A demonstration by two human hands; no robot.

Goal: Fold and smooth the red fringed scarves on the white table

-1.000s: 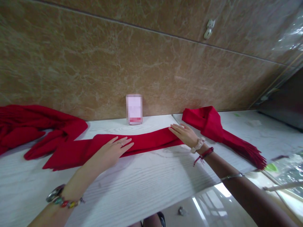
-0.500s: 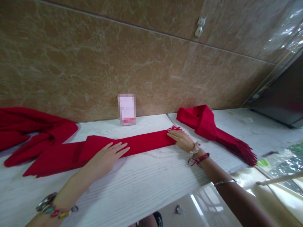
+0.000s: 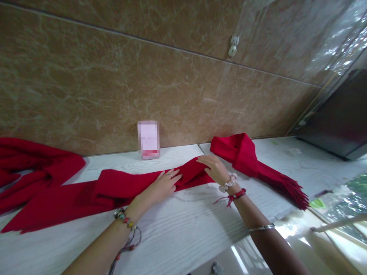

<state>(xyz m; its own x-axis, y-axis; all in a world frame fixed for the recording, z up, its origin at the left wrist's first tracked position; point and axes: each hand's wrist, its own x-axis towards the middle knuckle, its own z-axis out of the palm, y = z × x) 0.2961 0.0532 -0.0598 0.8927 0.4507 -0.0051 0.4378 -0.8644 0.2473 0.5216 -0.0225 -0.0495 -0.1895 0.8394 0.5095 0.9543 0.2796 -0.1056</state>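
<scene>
A long red scarf (image 3: 123, 185) lies stretched along the white wood-grain table (image 3: 177, 229). My left hand (image 3: 163, 185) rests flat on the scarf near its middle, fingers spread and a ring on one finger. My right hand (image 3: 213, 168) is curled over the scarf's right end, which is lifted into a small hump under the fingers. Both wrists wear bead and string bracelets.
A second red scarf with a fringe (image 3: 258, 168) lies at the right, close to my right hand. More red cloth (image 3: 34, 168) is heaped at the far left. A small pink card (image 3: 148, 139) leans against the brown marble wall (image 3: 114, 84). The table's front edge drops to a glossy floor at lower right.
My right hand has gone from flat on the scarf's end to gripping it and drawing it leftward. My left hand slid right along the scarf toward it.
</scene>
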